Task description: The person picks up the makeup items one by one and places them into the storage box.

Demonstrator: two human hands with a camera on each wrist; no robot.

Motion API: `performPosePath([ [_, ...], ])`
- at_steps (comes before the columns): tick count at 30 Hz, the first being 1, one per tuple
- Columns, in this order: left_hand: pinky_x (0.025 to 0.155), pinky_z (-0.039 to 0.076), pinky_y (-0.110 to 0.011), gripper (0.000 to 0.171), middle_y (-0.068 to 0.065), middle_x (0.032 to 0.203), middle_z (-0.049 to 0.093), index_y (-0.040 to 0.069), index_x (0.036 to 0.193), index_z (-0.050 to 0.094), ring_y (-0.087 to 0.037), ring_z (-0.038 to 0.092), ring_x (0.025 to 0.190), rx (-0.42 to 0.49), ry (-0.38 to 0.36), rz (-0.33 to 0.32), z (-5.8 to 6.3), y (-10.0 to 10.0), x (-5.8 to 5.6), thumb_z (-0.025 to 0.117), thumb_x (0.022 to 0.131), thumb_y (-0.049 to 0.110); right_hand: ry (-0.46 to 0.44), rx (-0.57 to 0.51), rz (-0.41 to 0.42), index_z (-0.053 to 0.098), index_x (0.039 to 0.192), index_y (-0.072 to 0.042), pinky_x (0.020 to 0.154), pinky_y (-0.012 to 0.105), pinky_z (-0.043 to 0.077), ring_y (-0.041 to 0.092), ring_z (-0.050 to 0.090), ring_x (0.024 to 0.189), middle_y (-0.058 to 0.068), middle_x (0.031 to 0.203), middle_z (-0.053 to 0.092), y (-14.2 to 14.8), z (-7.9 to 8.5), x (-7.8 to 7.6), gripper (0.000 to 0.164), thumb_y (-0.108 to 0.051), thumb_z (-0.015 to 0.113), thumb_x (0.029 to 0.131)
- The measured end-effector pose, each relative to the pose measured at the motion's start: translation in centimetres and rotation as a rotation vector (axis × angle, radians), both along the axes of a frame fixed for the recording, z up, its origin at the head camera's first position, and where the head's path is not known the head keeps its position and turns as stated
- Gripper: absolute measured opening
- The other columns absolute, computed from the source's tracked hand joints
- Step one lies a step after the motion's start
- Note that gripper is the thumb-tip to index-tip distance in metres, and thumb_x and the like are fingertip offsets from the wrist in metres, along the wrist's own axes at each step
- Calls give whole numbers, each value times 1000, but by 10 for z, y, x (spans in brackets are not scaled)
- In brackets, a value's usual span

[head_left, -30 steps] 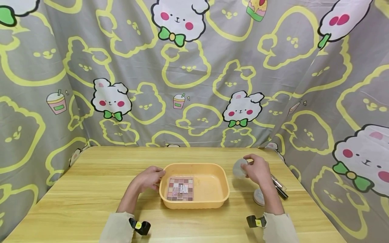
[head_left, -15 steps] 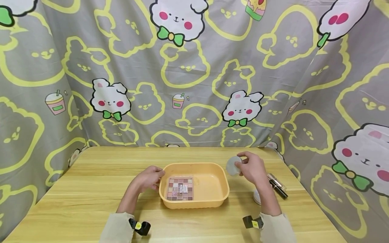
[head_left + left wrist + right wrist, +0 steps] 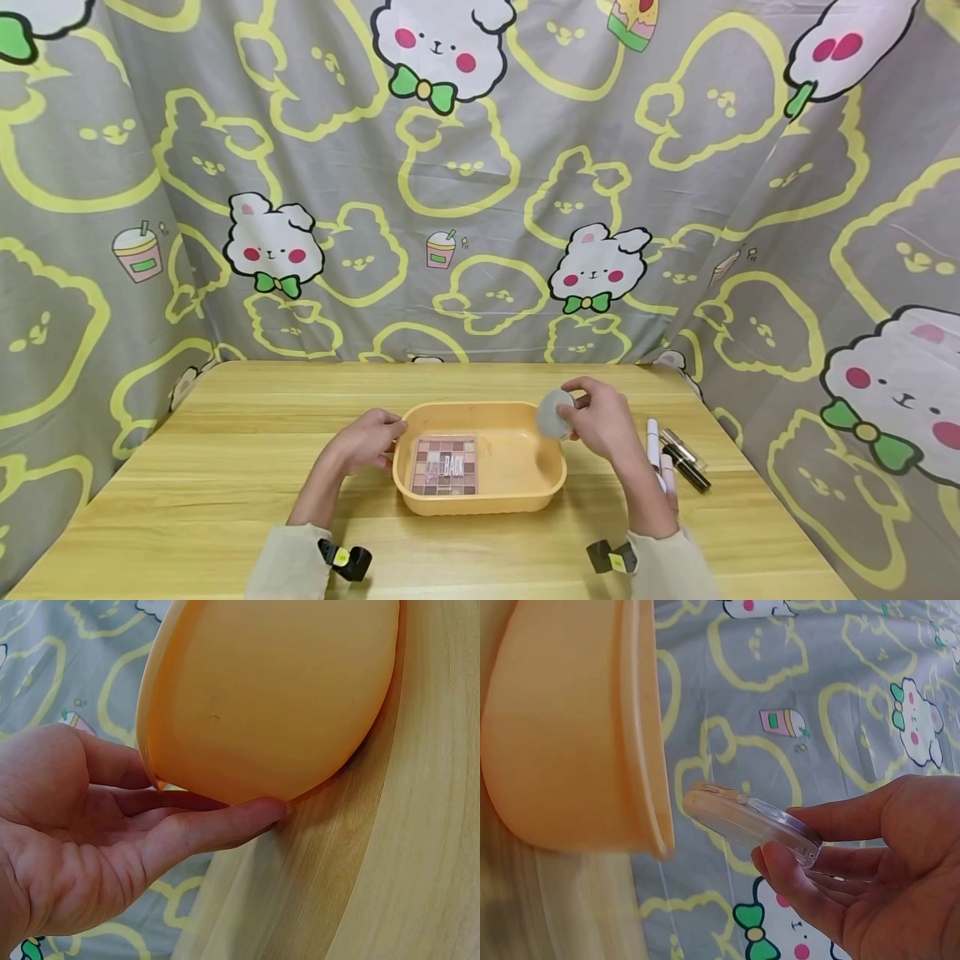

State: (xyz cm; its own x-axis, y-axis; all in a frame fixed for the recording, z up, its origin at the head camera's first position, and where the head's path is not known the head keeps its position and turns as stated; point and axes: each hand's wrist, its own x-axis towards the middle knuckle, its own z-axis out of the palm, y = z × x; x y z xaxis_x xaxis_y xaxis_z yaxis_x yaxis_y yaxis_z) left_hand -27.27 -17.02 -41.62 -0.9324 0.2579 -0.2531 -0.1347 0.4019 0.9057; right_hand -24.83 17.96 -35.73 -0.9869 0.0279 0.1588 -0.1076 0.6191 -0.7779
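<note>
The right hand (image 3: 602,418) pinches a clear round case (image 3: 744,817) by its edge; most juts beyond the fingertips. The left hand (image 3: 369,442) grips an orange tray (image 3: 480,505).

Light wood-grain counter (image 3: 187,483) across the bottom of the frame, carrying a yellow-orange tub (image 3: 480,506) at lower centre and slim tubes (image 3: 686,468) at lower right.

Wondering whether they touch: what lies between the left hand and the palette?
The head view shows the tub's left wall between the left hand and palette.
</note>
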Motion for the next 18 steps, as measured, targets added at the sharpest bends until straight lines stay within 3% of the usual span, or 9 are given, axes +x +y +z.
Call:
performPosePath([
  [18,70,62,-37,41,-18,116,69,-13,133,57,-22,69,95,-3,0,-9,0,-2,1,39,108,15,-5,73,84,70,114,-2,50,29,55,16,62,55,10,80,69,-43,-19,3,27,0,73,87],
])
